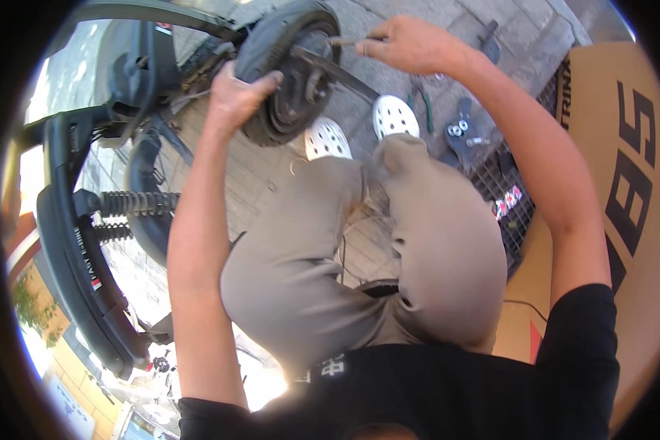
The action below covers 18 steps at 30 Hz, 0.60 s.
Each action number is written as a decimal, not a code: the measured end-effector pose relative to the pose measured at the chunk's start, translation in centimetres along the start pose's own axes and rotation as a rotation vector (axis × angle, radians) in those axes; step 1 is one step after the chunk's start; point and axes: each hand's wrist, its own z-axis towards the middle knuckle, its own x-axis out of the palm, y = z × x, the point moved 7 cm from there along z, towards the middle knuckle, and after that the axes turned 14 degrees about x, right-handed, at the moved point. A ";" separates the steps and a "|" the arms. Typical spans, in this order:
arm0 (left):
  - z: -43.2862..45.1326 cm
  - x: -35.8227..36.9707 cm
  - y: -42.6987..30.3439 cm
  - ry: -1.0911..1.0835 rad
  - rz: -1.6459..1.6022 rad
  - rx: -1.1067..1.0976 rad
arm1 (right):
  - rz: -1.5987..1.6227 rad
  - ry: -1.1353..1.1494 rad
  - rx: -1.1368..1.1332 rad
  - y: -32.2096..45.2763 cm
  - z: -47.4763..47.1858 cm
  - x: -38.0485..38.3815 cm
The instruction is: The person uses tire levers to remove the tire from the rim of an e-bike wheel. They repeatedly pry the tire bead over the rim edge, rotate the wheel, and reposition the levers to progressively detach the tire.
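A small wheel with a black rubber tyre (278,36) stands tilted before me, beside the white clogs (327,140) on my feet. My left hand (241,94) grips the tyre from its left side, thumb over the tread. My right hand (410,44) holds a thin rod-like tool (345,41), whose tip meets the wheel near its rim; its exact kind cannot be told. A flat metal bar (344,76) runs from the wheel's dark hub (302,91) towards my clog. The palm side of my right hand is hidden.
Green-handled pliers (429,109) lie on the paving by my right foot. Nearby, a dark plate (461,144) bears several small metal parts. A black metal mesh (514,190) and large cardboard box (594,104) flank my right. An electric two-wheeler with a coil spring (137,203) stands left.
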 end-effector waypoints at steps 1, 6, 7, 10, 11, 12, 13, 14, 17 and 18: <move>-0.4 0.3 -0.4 0.032 -0.040 -0.044 | -0.049 -0.032 0.000 2.3 -1.8 -0.9; -0.3 0.2 -0.5 0.064 -0.114 -0.054 | -0.340 -0.100 -0.036 8.9 -2.0 -2.3; -0.2 0.3 -0.9 0.081 -0.117 -0.065 | -0.372 -0.089 -0.048 9.4 -1.6 -2.5; 0.1 0.1 -1.2 0.092 -0.162 -0.093 | -0.425 -0.057 -0.079 10.3 -1.6 -3.0; -0.1 0.2 -1.1 0.081 -0.161 -0.084 | -0.418 -0.054 -0.090 10.2 -1.9 -2.9; -0.8 0.1 -0.6 0.068 -0.152 -0.082 | -0.405 -0.048 -0.110 10.4 -2.2 -2.3; -0.9 -0.3 -1.5 0.058 -0.144 -0.067 | -0.395 -0.029 -0.108 10.4 -2.4 -1.9; -1.9 -0.6 -2.3 0.025 -0.105 -0.072 | -0.385 -0.008 -0.107 10.3 -2.5 -1.2; -6.0 0.0 -0.2 -0.020 -0.120 -0.108 | -0.356 0.043 -0.131 11.0 -3.0 0.1; -7.3 0.2 0.2 -0.053 -0.170 -0.163 | -0.350 0.074 -0.125 11.3 -3.2 0.2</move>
